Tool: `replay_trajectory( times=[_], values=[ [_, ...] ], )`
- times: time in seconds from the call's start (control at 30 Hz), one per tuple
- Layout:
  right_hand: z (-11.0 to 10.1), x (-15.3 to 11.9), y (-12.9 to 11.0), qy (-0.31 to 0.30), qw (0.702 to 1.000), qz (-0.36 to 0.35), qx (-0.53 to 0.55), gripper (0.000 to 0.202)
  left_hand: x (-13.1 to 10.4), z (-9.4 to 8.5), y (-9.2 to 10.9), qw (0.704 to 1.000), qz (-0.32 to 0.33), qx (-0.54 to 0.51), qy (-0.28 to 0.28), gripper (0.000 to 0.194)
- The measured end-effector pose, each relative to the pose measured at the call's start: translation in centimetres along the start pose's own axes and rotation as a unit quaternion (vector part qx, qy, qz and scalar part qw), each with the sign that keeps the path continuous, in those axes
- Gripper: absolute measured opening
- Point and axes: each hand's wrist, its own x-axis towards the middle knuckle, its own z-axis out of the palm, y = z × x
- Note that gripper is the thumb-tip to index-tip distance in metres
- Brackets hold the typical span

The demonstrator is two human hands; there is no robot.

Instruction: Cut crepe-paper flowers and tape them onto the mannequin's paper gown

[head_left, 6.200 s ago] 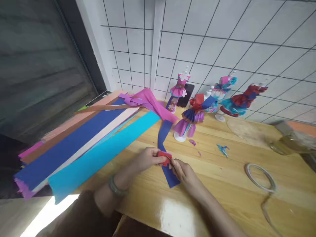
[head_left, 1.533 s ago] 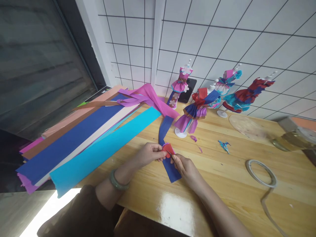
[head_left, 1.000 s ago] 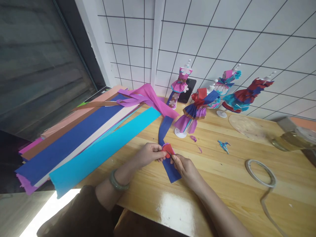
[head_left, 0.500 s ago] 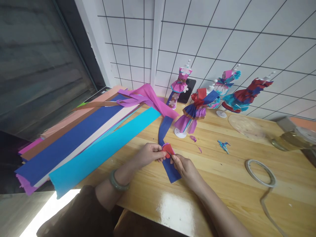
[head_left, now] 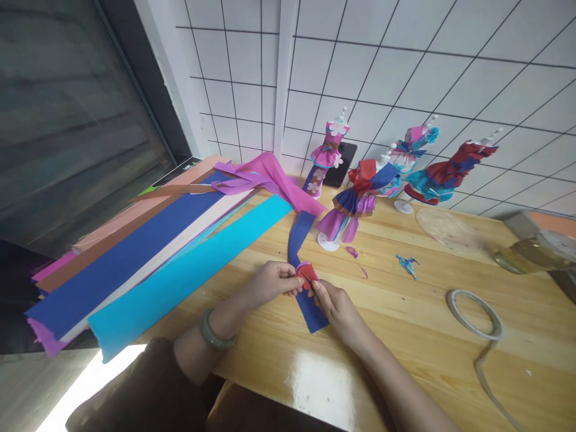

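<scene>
My left hand pinches the left edge of a small folded piece of red crepe paper, with a purple layer showing along its top. At the right edge of that piece, my right hand is closed, thumb and fingers pressed together. A thin dark line crosses the red paper near the right fingertips; whether it is a tool or a slit I cannot tell. Under both hands lies a dark blue paper strip, bent at its upper part, flat on the wooden table.
Crepe paper strips lie stacked at left, with pink strips at their far end. Several small dress forms in paper dresses stand by the tiled wall. A phone leans there. At right are a tape roll and paper scraps.
The right fingertips have shifted slightly at the red paper, and the dark line across it looks a little different. Everything else stays in place.
</scene>
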Motion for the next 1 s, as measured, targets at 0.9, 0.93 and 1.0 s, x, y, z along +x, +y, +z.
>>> replay_trajectory(
  times=[0.9, 0.93, 1.0],
  values=[
    [0.04, -0.07, -0.34, 0.006, 1.0, -0.001, -0.029, 0.044, 0.1, 0.04, -0.25, 1.0, -0.001, -0.007, 0.003, 0.025],
    [0.06, -0.06, -0.31, 0.005, 1.0, -0.002, -0.028, 0.044, 0.11, 0.06, -0.23, 1.0, -0.001, -0.008, 0.004, 0.026],
    [0.1, -0.04, -0.28, 0.006, 1.0, -0.003, -0.026, 0.044, 0.12, 0.09, -0.2, 1.0, -0.002, -0.008, 0.004, 0.026]
  ],
)
